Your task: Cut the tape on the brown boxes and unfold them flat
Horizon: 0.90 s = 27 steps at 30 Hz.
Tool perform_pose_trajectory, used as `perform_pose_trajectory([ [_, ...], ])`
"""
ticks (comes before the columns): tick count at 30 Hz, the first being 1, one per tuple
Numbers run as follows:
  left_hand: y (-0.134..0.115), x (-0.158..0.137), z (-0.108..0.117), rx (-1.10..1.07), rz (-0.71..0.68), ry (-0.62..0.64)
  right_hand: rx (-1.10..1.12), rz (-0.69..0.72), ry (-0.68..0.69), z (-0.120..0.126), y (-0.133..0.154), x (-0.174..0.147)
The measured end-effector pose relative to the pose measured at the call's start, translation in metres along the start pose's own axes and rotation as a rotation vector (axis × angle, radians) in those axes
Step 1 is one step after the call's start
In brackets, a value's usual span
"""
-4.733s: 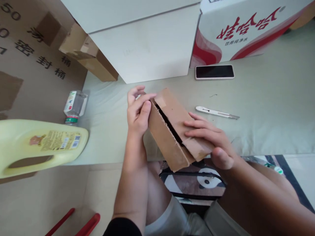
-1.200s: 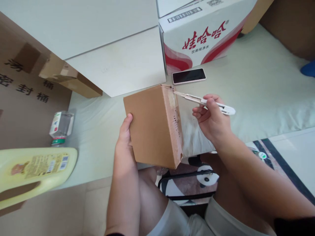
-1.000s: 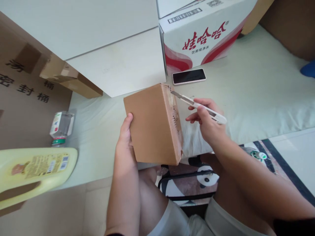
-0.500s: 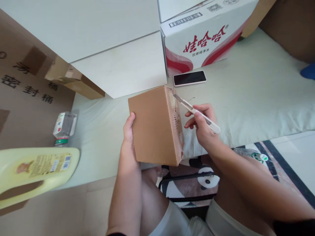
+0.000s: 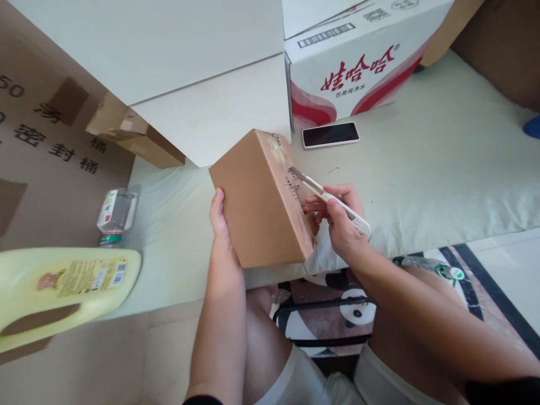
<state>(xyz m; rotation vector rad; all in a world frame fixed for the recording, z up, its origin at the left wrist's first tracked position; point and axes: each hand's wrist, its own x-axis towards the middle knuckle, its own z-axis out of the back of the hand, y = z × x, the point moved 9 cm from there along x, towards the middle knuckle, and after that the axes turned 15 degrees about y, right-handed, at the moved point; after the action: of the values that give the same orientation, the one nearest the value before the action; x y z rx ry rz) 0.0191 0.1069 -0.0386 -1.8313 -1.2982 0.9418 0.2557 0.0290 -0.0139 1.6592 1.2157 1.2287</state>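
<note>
A plain brown cardboard box (image 5: 257, 208) is held tilted over the front edge of the cloth-covered surface. My left hand (image 5: 219, 216) grips it from the left, thumb on the near face and the other fingers hidden behind. In my right hand (image 5: 340, 216) is a white utility knife (image 5: 337, 205), its blade out and pointing up and left. The blade tip lies at the taped right side of the box, by some dark printed marks; whether it touches cannot be made out. Fingertips of my right hand are close against that same side.
Behind the box lie a phone (image 5: 331, 135) and a white-and-red carton (image 5: 346, 84). A large white box (image 5: 211, 112) stands at the back. To the left are a clear bottle (image 5: 116, 214), a yellow jug (image 5: 84, 281) and a big brown carton (image 5: 50, 169).
The box has turned, its top leaning left and its taped side showing more. My right hand has come a little left and down with the knife, nearer the box.
</note>
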Motion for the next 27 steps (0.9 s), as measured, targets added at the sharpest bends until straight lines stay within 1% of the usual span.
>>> perform_pose_trajectory([
  [3,-0.003,-0.002,0.003,-0.010,-0.011,-0.036,-0.024,0.007,0.024,0.003,0.003,0.003],
  [6,0.000,-0.004,0.003,-0.028,0.028,-0.018,-0.049,0.065,0.010,0.009,0.012,0.005],
  [9,0.012,-0.006,-0.003,-0.042,0.148,0.061,-0.062,0.112,-0.042,0.018,0.019,0.006],
  [13,0.029,-0.015,-0.013,-0.032,0.295,0.131,-0.108,0.131,-0.063,0.024,0.024,0.008],
  [15,0.035,-0.023,-0.016,-0.049,0.353,0.123,-0.178,0.145,-0.095,0.028,0.028,0.007],
  [17,0.038,-0.030,-0.014,-0.072,0.393,0.080,-0.242,0.166,-0.124,0.031,0.031,0.006],
  [20,0.036,-0.035,-0.010,-0.078,0.390,0.027,-0.211,0.178,-0.121,0.033,0.029,0.007],
  [23,0.031,-0.031,-0.008,-0.053,0.339,0.042,-0.148,0.175,-0.116,0.034,0.025,0.008],
  [27,0.030,-0.026,-0.006,-0.019,0.291,0.077,-0.201,0.121,-0.058,0.028,0.022,0.010],
])
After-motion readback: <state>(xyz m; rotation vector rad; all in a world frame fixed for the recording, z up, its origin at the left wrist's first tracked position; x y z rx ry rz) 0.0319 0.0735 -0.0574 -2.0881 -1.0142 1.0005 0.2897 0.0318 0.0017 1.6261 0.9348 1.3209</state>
